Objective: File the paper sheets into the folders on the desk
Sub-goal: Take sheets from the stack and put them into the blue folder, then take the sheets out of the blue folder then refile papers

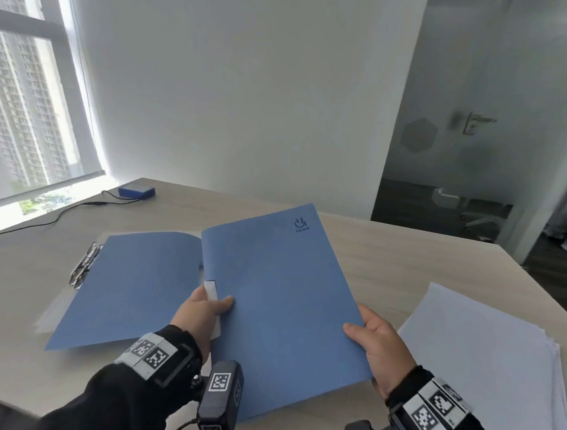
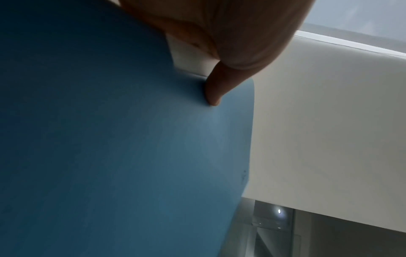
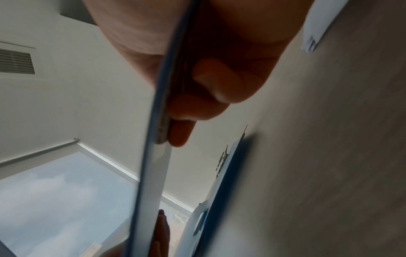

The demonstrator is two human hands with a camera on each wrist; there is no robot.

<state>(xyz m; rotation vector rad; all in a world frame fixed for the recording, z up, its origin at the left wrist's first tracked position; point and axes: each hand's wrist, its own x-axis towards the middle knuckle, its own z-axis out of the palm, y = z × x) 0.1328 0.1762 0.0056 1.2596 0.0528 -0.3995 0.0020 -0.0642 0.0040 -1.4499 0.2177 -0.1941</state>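
I hold a closed blue folder (image 1: 282, 303) tilted above the desk with both hands. My left hand (image 1: 205, 308) pinches its left spine edge by a white label, thumb on top; in the left wrist view a fingertip (image 2: 214, 97) presses the blue cover (image 2: 110, 147). My right hand (image 1: 375, 344) grips the folder's right edge, thumb on the cover; the right wrist view shows the folder edge (image 3: 153, 156) with fingers (image 3: 182, 128) curled behind it. A second blue folder (image 1: 127, 287) lies flat on the desk to the left. A stack of white paper sheets (image 1: 488, 353) lies at the right.
Black binder clips (image 1: 84, 265) sit at the lying folder's left edge, with a clear sleeve sticking out beneath it. A small blue box (image 1: 137, 191) with a black cable (image 1: 47, 221) sits at the desk's far left by the window. The wooden desk (image 1: 390, 257) ends toward a glass door on the right.
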